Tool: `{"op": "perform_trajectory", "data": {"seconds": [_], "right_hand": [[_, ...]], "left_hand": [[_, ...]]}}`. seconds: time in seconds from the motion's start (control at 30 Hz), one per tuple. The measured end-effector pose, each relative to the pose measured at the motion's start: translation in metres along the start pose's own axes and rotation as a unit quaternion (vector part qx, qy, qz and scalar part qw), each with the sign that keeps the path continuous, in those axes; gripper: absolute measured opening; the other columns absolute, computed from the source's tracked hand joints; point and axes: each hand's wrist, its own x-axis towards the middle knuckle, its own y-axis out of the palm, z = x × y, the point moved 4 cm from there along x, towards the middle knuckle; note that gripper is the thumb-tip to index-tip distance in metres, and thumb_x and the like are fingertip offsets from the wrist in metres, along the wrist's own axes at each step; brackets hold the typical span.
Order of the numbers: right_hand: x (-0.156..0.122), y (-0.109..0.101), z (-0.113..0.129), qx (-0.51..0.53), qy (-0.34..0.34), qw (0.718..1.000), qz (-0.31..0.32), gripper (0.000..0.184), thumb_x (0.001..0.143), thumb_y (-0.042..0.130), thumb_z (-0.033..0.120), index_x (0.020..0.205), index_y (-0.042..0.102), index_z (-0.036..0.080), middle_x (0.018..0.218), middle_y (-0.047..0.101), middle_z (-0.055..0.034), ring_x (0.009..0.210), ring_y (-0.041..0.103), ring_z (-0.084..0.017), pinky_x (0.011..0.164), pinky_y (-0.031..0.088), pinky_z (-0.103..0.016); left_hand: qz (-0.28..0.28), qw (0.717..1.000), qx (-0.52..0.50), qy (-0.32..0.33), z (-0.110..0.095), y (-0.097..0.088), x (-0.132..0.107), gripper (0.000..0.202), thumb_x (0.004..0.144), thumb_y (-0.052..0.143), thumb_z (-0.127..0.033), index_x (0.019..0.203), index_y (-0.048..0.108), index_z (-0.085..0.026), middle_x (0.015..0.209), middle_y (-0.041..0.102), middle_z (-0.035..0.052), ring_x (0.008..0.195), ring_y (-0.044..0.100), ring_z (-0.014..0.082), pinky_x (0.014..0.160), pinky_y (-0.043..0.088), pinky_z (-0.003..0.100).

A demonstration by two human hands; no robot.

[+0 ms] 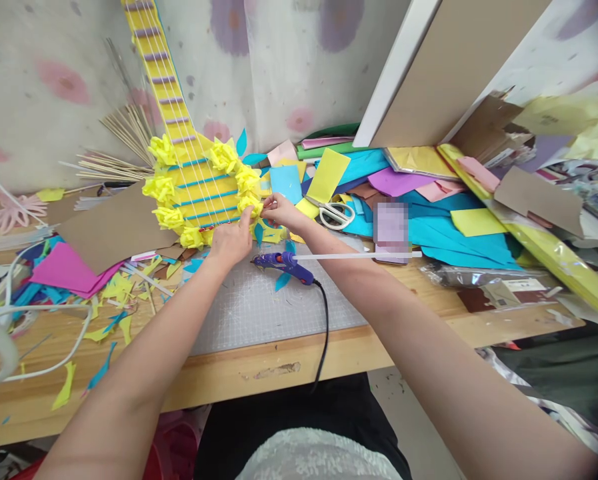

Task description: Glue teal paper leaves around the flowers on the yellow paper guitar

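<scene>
A yellow paper guitar (199,193) with white strings and lavender frets leans against the curtain at the back of the table. Yellow paper flowers (223,157) line both sides of its body. At the lower right edge, my left hand (231,240) is closed, its index finger pressed against a yellow paper flower (249,200); its other fingers are partly hidden. My right hand (281,211) pinches the outer edge of the same flower. Blue paper leaves (242,142) stick out beside the flowers. A purple glue gun (283,263) with a long glue stick lies below my hands.
Under the glue gun is a grey cutting mat (259,320); its black cord (326,327) drops over the table edge. White-handled scissors (336,215), a phone (391,230) and coloured paper (449,227) lie right. Scraps (119,287), cardboard (113,227) and a white cable (53,373) lie left.
</scene>
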Motion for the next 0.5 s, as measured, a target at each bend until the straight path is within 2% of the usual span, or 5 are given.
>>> {"op": "perform_trajectory", "data": {"seconds": [0.17, 0.37, 0.5], "right_hand": [[0.0020, -0.0010, -0.0014, -0.026, -0.040, 0.999, -0.012, 0.029, 0.063, 0.055, 0.006, 0.082, 0.038, 0.022, 0.069, 0.055, 0.0058, 0.049, 0.049, -0.008, 0.042, 0.038, -0.019], [0.0070, 0.0023, -0.0054, -0.053, -0.055, 0.997, -0.025, 0.027, 0.066, 0.057, 0.012, 0.082, 0.039, 0.022, 0.070, 0.056, 0.0050, 0.055, 0.052, -0.010, 0.052, 0.045, -0.025], [0.0092, 0.0021, -0.0075, -0.050, -0.076, 0.996, -0.014, 0.027, 0.065, 0.058, 0.014, 0.083, 0.039, 0.022, 0.068, 0.055, 0.0053, 0.057, 0.052, -0.011, 0.053, 0.044, -0.024]], "left_hand": [[0.013, 1.000, 0.007, -0.002, -0.0002, 0.0000, 0.0010, 0.061, 0.089, 0.035, -0.026, 0.147, 0.021, -0.011, 0.089, 0.069, 0.0169, 0.082, 0.066, 0.0274, 0.070, 0.046, 0.034], [0.007, 1.000, 0.023, 0.005, 0.0001, 0.0026, 0.0033, 0.062, 0.090, 0.035, -0.029, 0.147, 0.019, -0.011, 0.089, 0.069, 0.0165, 0.080, 0.066, 0.0267, 0.068, 0.046, 0.033], [0.003, 1.000, 0.021, 0.005, 0.0003, 0.0031, 0.0036, 0.062, 0.089, 0.034, -0.028, 0.147, 0.021, -0.011, 0.088, 0.070, 0.0161, 0.079, 0.066, 0.0267, 0.067, 0.046, 0.033]]}}
